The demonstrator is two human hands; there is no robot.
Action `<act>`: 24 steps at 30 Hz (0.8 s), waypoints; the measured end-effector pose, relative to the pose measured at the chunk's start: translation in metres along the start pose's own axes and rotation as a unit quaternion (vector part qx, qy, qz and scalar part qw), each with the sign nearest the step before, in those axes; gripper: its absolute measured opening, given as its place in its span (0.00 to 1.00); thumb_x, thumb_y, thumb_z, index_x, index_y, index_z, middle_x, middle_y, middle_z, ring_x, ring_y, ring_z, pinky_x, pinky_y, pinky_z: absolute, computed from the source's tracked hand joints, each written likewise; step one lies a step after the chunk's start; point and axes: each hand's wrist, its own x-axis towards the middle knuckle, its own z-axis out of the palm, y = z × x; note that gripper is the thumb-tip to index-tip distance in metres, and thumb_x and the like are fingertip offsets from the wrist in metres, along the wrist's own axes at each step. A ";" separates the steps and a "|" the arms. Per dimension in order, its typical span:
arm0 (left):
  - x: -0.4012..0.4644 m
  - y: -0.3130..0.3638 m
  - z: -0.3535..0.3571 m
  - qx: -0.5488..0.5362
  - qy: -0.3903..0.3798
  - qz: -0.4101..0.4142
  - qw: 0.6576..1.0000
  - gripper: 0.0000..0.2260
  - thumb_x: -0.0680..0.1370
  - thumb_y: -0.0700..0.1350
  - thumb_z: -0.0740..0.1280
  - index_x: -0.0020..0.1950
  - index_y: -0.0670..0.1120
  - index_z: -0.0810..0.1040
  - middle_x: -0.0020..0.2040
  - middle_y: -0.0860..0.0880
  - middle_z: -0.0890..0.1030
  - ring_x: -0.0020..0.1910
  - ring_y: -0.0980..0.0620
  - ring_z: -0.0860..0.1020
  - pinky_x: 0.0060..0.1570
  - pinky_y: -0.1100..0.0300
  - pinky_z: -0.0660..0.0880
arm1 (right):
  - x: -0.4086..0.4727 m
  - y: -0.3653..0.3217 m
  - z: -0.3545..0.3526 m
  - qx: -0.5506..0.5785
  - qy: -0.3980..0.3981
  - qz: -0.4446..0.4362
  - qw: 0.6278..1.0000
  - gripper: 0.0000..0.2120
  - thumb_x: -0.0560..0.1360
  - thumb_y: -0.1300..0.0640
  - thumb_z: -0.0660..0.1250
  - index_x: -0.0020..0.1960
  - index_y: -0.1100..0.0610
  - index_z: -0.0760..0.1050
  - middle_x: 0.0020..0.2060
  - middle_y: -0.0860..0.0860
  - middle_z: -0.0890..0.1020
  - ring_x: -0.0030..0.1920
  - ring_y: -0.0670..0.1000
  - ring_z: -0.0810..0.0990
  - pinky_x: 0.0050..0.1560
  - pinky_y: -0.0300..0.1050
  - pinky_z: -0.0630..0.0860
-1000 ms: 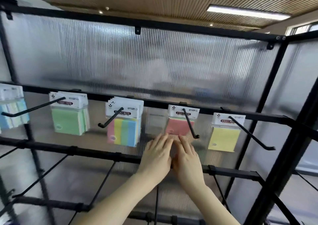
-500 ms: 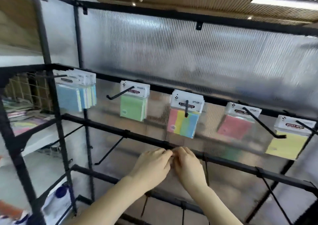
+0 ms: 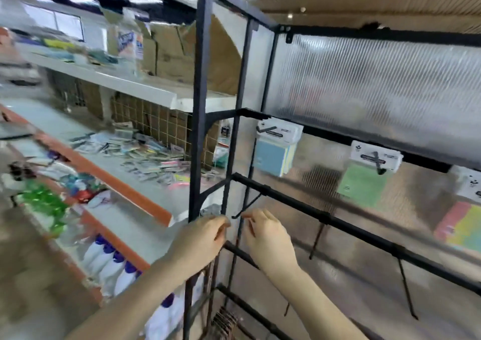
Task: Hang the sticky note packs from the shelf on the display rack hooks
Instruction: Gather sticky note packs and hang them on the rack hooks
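Blur hides whether left hand (image 3: 201, 238) and right hand (image 3: 268, 237) (fingers curled) hold anything.

display rack (image 3: 197, 121): black metal bars showing a matt, slightly rough painted finish. back panel (image 3: 364, 89): translucent ribbed plastic, catching a soft sheen. hooks (image 3: 246, 207): thin dark metal wire. sticky note packs (image 3: 276, 148): matt pastel paper under glossy clear wrap, white card headers. shelf (image 3: 135, 84): smooth white board. grid (image 3: 161, 123): metal wire mesh. bottles (image 3: 109, 264): glossy white plastic.
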 end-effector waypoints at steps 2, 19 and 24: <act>-0.012 -0.038 -0.015 0.023 -0.011 -0.053 0.998 0.09 0.78 0.49 0.61 0.56 0.56 0.76 0.53 0.56 0.81 0.48 0.53 0.80 0.34 0.67 0.67 | 0.011 -0.033 0.026 0.026 -0.013 -0.018 0.999 0.11 0.78 0.53 0.59 0.57 0.52 0.76 0.54 0.50 0.78 0.52 0.56 0.78 0.46 0.48 0.75; -0.001 -0.273 -0.092 0.057 -0.054 -0.288 0.954 0.11 0.80 0.46 0.55 0.58 0.52 0.74 0.53 0.49 0.81 0.47 0.49 0.79 0.42 0.58 0.74 | 0.124 -0.194 0.236 0.093 -0.142 -0.084 0.982 0.12 0.78 0.55 0.58 0.58 0.53 0.75 0.56 0.51 0.77 0.54 0.54 0.78 0.50 0.47 0.75; 0.039 -0.336 -0.085 0.064 -0.072 -0.302 0.949 0.12 0.80 0.45 0.54 0.57 0.49 0.75 0.55 0.48 0.80 0.52 0.47 0.78 0.41 0.58 0.73 | 0.188 -0.210 0.305 0.045 -0.156 -0.051 0.985 0.14 0.79 0.55 0.57 0.62 0.57 0.71 0.59 0.54 0.74 0.59 0.55 0.74 0.56 0.50 0.74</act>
